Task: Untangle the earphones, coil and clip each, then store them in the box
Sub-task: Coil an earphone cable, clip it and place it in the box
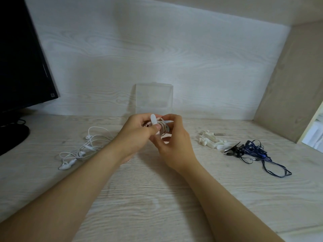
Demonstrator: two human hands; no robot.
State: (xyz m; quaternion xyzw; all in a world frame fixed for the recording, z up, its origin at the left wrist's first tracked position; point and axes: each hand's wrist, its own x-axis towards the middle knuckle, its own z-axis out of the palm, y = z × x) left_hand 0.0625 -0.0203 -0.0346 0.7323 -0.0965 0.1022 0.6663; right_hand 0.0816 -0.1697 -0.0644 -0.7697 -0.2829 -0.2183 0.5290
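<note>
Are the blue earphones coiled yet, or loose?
Loose. The blue earphones lie in a tangled heap on the desk, with a long loop trailing toward the near edge.

Your left hand (134, 137) and right hand (174, 144) meet above the middle of the desk (157, 198), holding the coiled earphones (163, 128) between them, with the box (154, 98) standing just behind them against the wall (157, 58). To your left a loose set of earphones (83, 147) lies on the desk, and the monitor (21, 58) stands beyond it at the far left. To your right lies a pile of clips (212, 142), with a tangled set of earphones (255, 149) just beside it, farther right.
</note>
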